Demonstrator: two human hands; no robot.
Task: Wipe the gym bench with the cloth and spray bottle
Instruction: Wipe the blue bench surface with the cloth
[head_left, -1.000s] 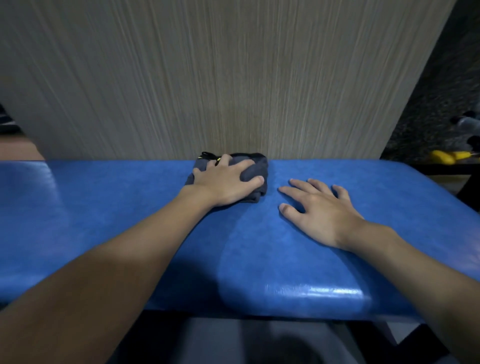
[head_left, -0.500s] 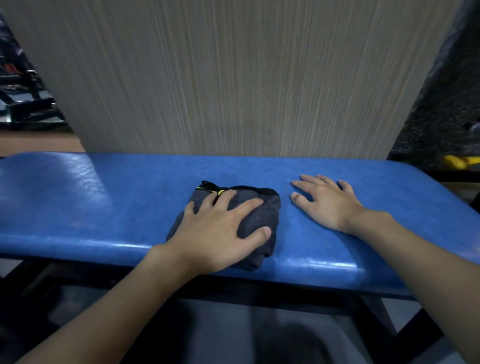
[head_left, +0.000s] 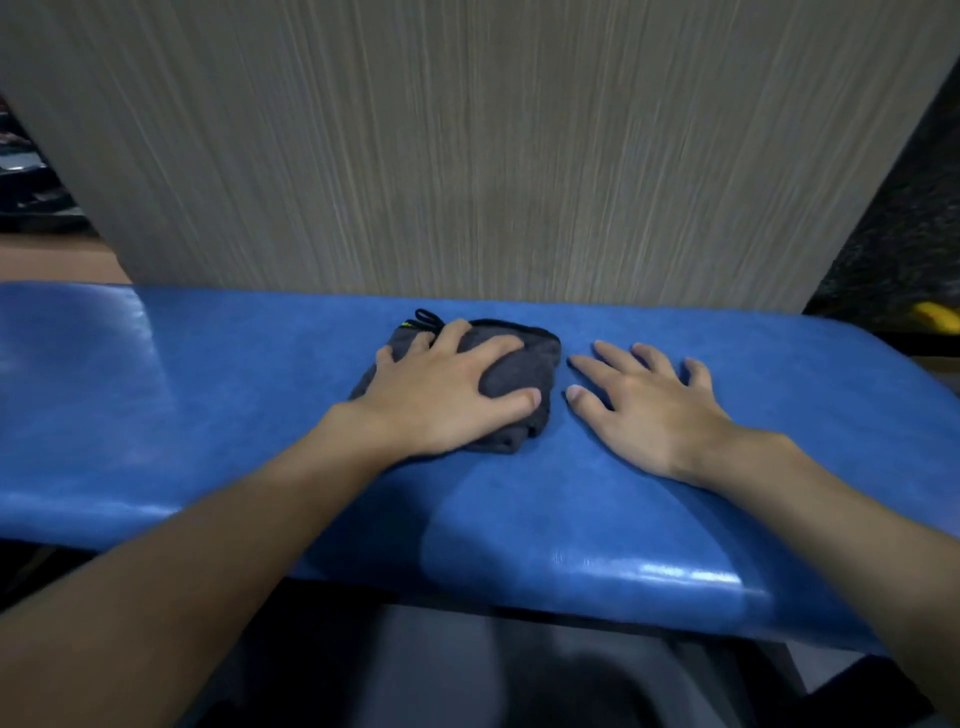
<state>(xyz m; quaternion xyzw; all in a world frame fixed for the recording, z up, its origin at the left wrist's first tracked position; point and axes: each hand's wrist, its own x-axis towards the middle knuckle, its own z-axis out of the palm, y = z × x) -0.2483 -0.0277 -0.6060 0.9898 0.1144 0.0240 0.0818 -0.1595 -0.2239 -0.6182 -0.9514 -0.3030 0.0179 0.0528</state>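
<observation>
Head view: the left hand (head_left: 447, 395) presses the folded dark cloth (head_left: 524, 374) with fingers spread, near the far edge of the gym bench (head_left: 208, 415), about mid-length. The right hand (head_left: 644, 410) lies flat and empty just beside the cloth. Best to keep the pressure even and overlap strokes toward the near edge.

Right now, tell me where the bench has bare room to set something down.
Free: bench pad left of the cloth, and right of the right hand. Crowded: the middle, where the left hand presses the cloth.
</observation>
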